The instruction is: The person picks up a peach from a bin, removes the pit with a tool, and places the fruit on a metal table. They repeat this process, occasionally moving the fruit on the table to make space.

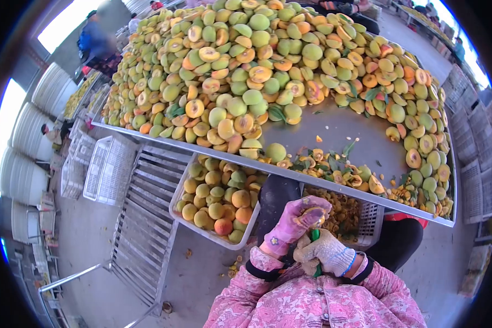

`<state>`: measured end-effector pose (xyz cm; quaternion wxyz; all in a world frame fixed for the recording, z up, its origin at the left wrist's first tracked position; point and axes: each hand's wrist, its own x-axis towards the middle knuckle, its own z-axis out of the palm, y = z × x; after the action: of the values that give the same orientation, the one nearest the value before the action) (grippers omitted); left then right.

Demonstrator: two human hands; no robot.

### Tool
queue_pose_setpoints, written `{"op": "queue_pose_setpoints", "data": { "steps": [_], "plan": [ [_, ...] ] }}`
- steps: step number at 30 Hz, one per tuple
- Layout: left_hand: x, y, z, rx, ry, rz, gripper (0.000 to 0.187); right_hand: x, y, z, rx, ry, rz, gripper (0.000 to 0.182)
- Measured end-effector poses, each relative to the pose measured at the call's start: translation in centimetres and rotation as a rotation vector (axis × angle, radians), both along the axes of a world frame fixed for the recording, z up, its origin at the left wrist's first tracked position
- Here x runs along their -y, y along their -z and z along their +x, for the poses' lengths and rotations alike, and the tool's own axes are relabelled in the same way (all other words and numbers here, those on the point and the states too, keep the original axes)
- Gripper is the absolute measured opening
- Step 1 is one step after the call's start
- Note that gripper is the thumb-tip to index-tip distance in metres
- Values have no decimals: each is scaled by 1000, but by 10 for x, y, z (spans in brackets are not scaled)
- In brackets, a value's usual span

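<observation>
My left hand (298,221), in a pink flowered glove, is closed around a yellowish piece of stone fruit (314,212), mostly hidden by the fingers. Just below and to the right, my right hand (329,253), in a white knitted glove, grips a green-handled tool (315,235); its working end cannot be made out. The hands are close together in front of my chest, over my lap. Beyond them, a heap of halved green and orange stone fruit (251,71), apricot-like, covers much of a metal table (355,134).
Under the table edge stand a crate of whole fruit (181,218) and a crate of scraps (370,221). Scraps and leaves (333,167) lie along the table's front. A slatted metal rack (147,218) and white crates (108,169) are at left. Another person (95,41) is far left.
</observation>
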<state>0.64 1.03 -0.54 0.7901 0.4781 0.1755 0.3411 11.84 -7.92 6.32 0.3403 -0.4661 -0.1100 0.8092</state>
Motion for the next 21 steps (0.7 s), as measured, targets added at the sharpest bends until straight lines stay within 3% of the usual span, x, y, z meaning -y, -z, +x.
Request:
{"op": "queue_pose_setpoints", "data": {
  "steps": [3, 9, 11, 14, 18, 19, 21],
  "plan": [
    [-2, -12, -3, 29, 79, -10, 29, 4, -3, -6, 126, -53, 77, 26],
    [2, -26, -4, 113, 193, -82, 37, 19, 4, -5, -252, 40, 90, 26],
    [5, -40, -4, 140, 211, -146, 38, 21, 5, -7, -239, 38, 114, 26],
    [3, -41, 4, 203, 211, -93, 36, 20, -3, -10, -146, 70, 172, 20],
    [-4, -30, 11, 21, 187, 84, 38, 16, 0, 5, -38, 8, 227, 26],
    [-5, -32, 11, 1, 209, 149, 39, 16, 3, 13, -260, -19, 198, 28],
    [-11, -36, 7, -30, 306, 202, 34, 20, 13, 20, -275, -81, 206, 30]
  ]
}}
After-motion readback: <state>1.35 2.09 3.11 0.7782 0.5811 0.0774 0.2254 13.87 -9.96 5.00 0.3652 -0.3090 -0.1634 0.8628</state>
